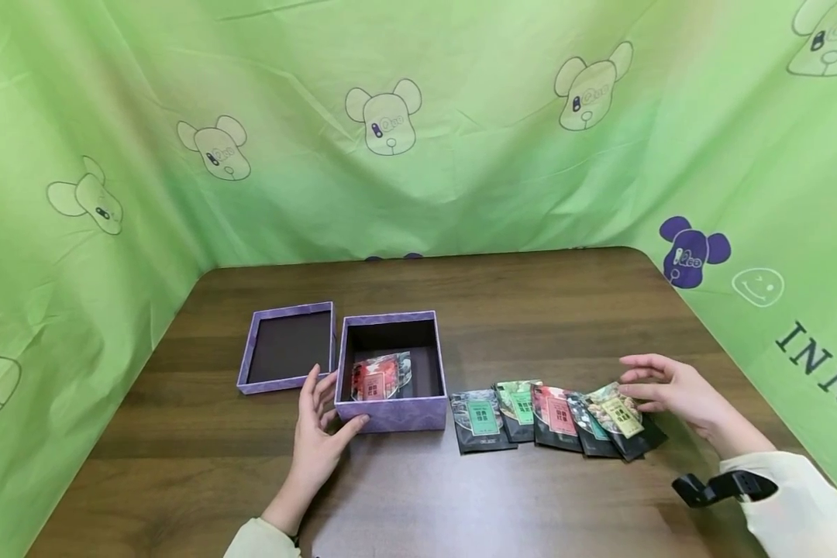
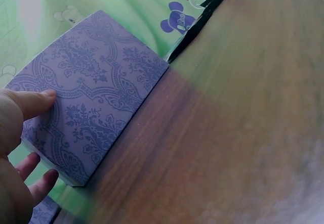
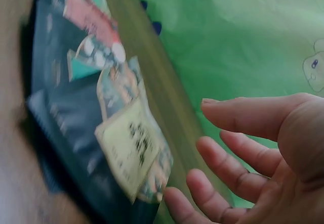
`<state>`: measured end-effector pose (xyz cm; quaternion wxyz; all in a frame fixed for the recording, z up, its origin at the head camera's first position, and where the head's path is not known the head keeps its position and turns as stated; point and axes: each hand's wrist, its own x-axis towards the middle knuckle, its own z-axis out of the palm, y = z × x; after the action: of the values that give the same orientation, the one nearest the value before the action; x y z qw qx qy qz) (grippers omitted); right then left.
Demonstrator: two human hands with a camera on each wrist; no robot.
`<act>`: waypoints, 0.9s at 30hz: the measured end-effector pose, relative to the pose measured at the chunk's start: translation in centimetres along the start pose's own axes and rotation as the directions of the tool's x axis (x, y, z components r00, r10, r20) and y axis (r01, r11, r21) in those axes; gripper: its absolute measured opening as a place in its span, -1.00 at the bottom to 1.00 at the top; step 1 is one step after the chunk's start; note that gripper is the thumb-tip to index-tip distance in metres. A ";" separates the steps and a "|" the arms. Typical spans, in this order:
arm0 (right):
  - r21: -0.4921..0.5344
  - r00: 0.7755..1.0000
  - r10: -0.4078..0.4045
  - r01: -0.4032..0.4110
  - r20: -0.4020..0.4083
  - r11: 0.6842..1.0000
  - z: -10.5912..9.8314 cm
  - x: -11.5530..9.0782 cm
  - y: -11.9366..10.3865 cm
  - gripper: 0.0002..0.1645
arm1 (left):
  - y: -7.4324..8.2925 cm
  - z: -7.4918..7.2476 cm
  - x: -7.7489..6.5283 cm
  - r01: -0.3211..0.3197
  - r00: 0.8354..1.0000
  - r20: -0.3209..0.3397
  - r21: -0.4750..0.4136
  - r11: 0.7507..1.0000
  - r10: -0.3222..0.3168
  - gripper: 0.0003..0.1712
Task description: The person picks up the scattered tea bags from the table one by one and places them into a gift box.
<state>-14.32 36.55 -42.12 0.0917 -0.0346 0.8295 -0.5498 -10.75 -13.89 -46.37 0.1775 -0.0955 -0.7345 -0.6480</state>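
A purple patterned box (image 1: 390, 415) stands uncovered on the table, with a red-printed sachet (image 1: 377, 380) and part of another lying inside. My left hand (image 1: 314, 442) holds its front left corner, the thumb on the front wall and the fingers along the left side. To the right of the box, several black sachets with coloured labels lie in an overlapping row, from a teal-labelled sachet (image 1: 483, 418) to a yellow-labelled sachet (image 1: 621, 418) at the right end. Beside that last sachet hovers my right hand (image 1: 683, 395), fingers loosely bent and holding nothing; the right wrist view shows a gap between them.
The box's purple lid (image 1: 289, 349) lies upside down, left of and slightly behind the box. All of it rests on a brown wooden table (image 1: 516, 310). A green printed curtain (image 1: 460, 178) hangs behind the table and along both sides.
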 end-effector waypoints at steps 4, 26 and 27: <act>-0.192 0.998 0.050 -0.059 -0.047 0.980 -0.2 -0.4 0.4 -0.35 | 0.0 0.1 0.1 -0.002 1.000 0.003 -0.004 1.000 0.002 0.11; -0.444 0.999 0.026 -0.034 -0.025 0.895 1.1 -0.8 0.4 -0.07 | -0.2 0.2 0.2 0.005 1.000 0.002 -0.001 1.000 -0.005 0.11; -0.440 0.999 0.023 -0.031 -0.024 0.897 1.0 -0.9 0.4 -0.10 | -0.2 0.2 0.2 0.006 1.000 0.001 0.000 1.000 -0.006 0.12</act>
<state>-13.28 35.93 -42.73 0.0816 -0.0378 0.9336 -0.3469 -11.04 -13.75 -46.49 0.1754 -0.0936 -0.7348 -0.6484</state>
